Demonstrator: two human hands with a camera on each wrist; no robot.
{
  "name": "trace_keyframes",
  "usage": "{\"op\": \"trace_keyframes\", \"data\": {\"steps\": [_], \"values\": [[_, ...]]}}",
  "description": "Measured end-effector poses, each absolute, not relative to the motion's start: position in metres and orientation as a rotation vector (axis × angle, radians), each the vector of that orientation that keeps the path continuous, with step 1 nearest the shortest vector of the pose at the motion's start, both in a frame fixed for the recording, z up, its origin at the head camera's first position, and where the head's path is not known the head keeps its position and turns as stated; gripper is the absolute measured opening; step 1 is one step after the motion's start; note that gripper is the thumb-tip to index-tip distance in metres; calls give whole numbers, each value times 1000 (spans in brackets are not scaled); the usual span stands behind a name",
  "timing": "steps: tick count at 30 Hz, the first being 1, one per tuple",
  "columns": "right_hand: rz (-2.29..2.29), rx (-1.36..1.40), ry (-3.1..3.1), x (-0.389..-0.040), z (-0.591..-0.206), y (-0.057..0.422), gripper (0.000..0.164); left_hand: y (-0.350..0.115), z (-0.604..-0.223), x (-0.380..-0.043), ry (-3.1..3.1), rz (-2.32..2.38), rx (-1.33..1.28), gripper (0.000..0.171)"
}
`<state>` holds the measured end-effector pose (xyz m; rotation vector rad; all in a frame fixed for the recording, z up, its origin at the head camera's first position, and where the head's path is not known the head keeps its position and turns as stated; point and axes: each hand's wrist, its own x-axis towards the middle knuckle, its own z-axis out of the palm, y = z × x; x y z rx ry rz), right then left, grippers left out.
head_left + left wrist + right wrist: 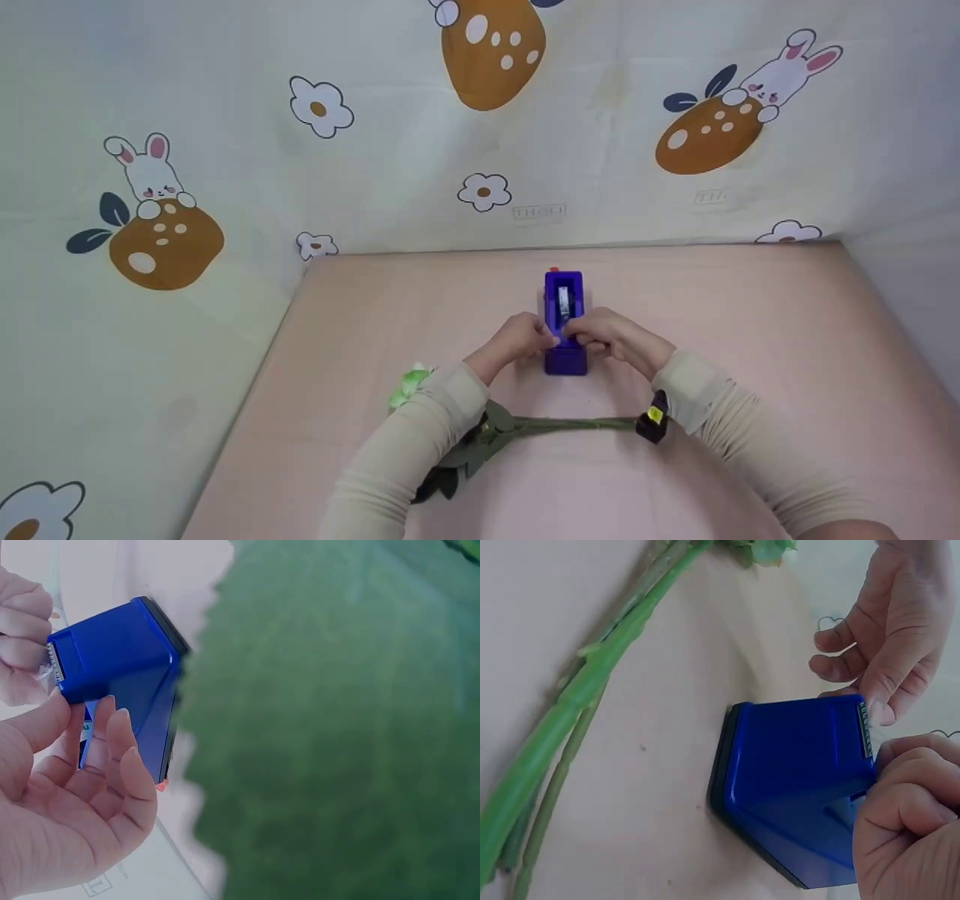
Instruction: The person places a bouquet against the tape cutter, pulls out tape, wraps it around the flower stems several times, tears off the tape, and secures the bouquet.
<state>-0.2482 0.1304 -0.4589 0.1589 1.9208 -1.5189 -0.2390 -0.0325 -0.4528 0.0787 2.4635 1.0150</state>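
A blue tape dispenser (565,361) stands upright, with a tape roll (564,301) in its hollow and a toothed cutter (55,662) at one end. My left hand (527,336) holds the dispenser's side beside the cutter, thumb at the corner and fingers bent along the wall. From the other side, my right hand (611,334) curls its fingers at the cutter, with thumb and forefinger pinched together. A bit of clear tape (47,676) shows at those fingertips. The right hand's (919,810) grip itself is partly hidden by its own knuckles.
Nearer me lie green stems (577,424) with dark leaves (480,450) and a pale green flower (410,384), partly under the left sleeve. A black block with a yellow mark (652,417) is by the right cuff. A patterned cloth (405,172) hangs behind the table.
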Motion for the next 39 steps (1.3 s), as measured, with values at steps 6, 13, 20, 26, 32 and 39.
{"op": "trace_keyframes", "data": {"steps": [6, 13, 20, 26, 32, 39], "values": [[-1561, 174, 1853, -247, -458, 132, 17, -32, -453, -239, 2459, 990, 87, 21], [-1628, 157, 1787, -241, -461, 142, 29, -32, -455, -239, 2448, 1023, 66, 19], [-1626, 116, 1742, -225, -459, 151, 35, -29, -454, -236, 2505, 970, 132, 20], [-1578, -32, 1726, -192, -455, 158, 36, -31, -456, -236, 2505, 981, 132, 20], [-1539, -178, 1745, -149, -456, 167, 24, -34, -456, -238, 2464, 1010, 145, 18], [-1453, -212, 1931, -125, -470, 167, 18, -36, -454, -239, 2447, 995, 117, 18]]}}
